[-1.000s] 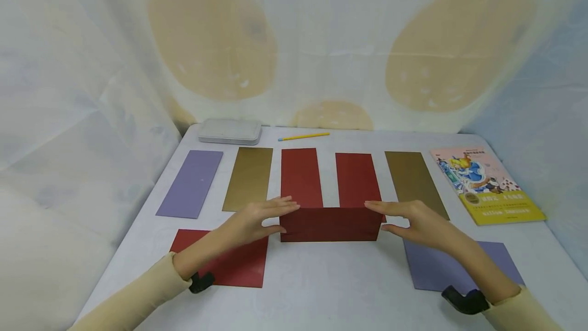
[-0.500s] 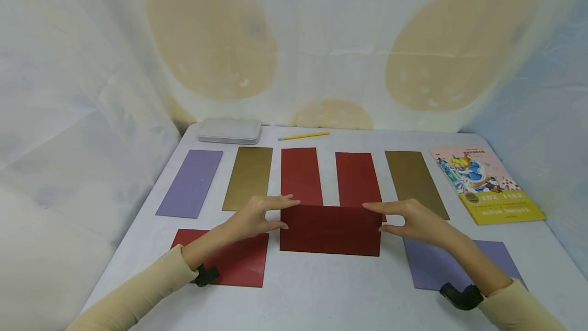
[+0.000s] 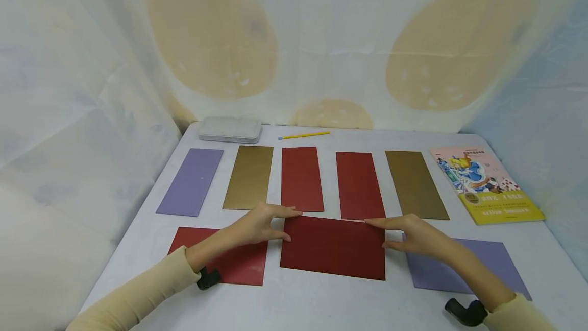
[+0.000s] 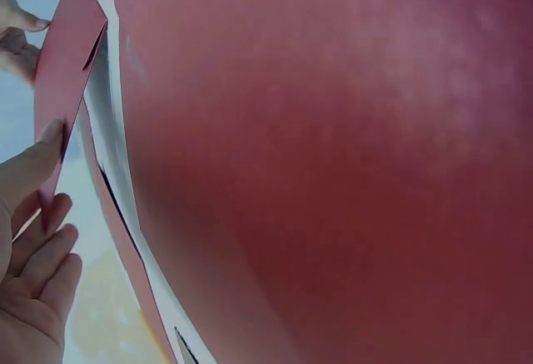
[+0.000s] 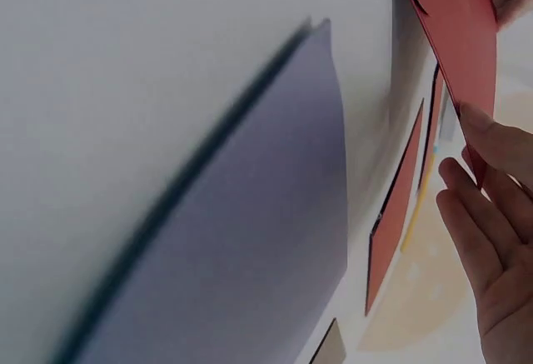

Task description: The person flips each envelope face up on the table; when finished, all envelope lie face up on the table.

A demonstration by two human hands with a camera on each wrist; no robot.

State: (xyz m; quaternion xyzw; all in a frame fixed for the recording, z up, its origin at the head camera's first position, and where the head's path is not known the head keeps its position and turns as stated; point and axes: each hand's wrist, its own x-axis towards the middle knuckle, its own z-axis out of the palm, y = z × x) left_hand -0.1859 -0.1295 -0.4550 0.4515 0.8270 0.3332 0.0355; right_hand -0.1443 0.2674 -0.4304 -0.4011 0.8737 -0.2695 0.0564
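Observation:
A wide, dark red card [image 3: 333,247] is held at the middle of the near table, its face toward me. My left hand [image 3: 259,226] pinches its left end, with the thumb on one face and the fingers behind; the left wrist view shows this thumb [image 4: 40,160] at the card's corner. At the opposite end my right hand [image 3: 415,236] pinches it the same way, as the right wrist view shows with its thumb [image 5: 500,143]. Both wrist views show a short dark slit along one long edge of the card.
Behind it lie two narrow red cards [image 3: 302,178], two gold cards [image 3: 248,178] and a purple card [image 3: 190,182]. Another red card [image 3: 243,264] is under my left forearm, a purple card [image 3: 482,259] by my right. A grey case [image 3: 230,129], a pencil [image 3: 304,135] and a book [image 3: 487,183] lie farther back.
The red card has come toward me and tilted, so more of its face shows and its right end sits lower. Both hands have moved with it, keeping hold of its ends.

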